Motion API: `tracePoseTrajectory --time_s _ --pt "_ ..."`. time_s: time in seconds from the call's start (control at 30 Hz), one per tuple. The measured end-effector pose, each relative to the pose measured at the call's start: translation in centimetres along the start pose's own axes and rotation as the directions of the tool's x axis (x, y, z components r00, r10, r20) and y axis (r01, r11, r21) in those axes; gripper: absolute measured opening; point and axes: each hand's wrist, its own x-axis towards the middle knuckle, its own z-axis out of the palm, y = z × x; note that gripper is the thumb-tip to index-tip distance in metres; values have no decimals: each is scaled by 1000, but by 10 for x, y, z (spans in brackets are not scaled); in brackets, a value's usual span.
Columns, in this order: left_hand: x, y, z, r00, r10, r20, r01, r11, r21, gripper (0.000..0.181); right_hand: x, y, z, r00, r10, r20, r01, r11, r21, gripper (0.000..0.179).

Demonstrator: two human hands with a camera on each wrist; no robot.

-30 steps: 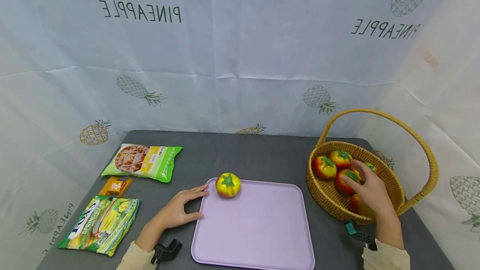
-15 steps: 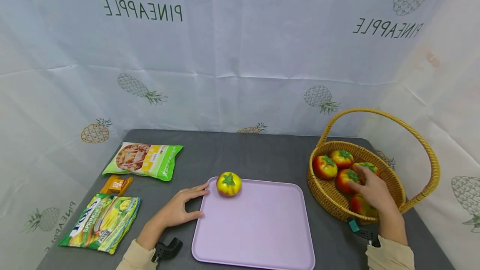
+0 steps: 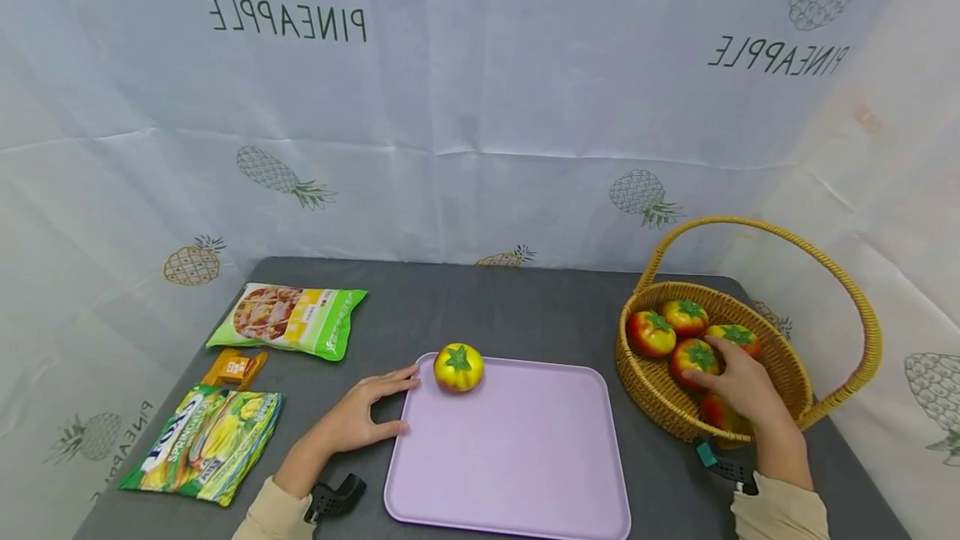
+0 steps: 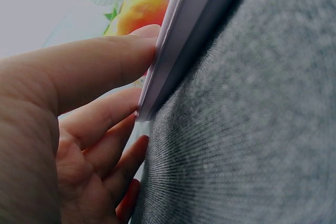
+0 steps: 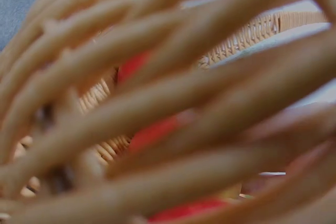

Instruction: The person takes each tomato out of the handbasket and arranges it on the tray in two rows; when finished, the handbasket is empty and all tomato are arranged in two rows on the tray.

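Note:
My left hand (image 3: 352, 417) touches the left edge of a lilac tray (image 3: 517, 457) with thumb and fingertips, its fingers fairly straight. In the left wrist view the thumb (image 4: 110, 66) lies against the tray's rim (image 4: 168, 40). One yellow-red tomato (image 3: 458, 368) with a green star-shaped top sits in the tray's far left corner. My right hand (image 3: 742, 382) reaches into a wicker basket (image 3: 652, 407) and holds a red tomato (image 3: 693, 359) between thumb and fingers. Other tomatoes (image 3: 650, 333) lie around it. Blurred basket weave (image 5: 157, 93) covers most of the right wrist view, hiding the grip.
At the left of the dark table (image 3: 487, 307) lie a green food bag (image 3: 288, 319), a small orange packet (image 3: 234, 368) and a green-yellow vegetable bag (image 3: 206, 444). The basket's tall handle (image 3: 840, 273) arches above the right hand. A pineapple-print cloth (image 3: 480, 107) hangs behind.
My right hand has shifted slightly within the basket, its fingers settling around the red tomato and uncovering the tomato behind. The left hand and tray stay put.

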Motion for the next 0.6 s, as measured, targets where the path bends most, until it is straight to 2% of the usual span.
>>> tracePoseTrajectory --time_s 0.3,0.6 --pt "1 -3 1 999 42 -9 -42 999 17 57 -2 -4 1 998 -38 -55 36 999 -31 87" --pt "1 -2 1 999 32 -6 -32 999 3 56 -3 -5 1 987 -62 -145 61 998 -9 86"
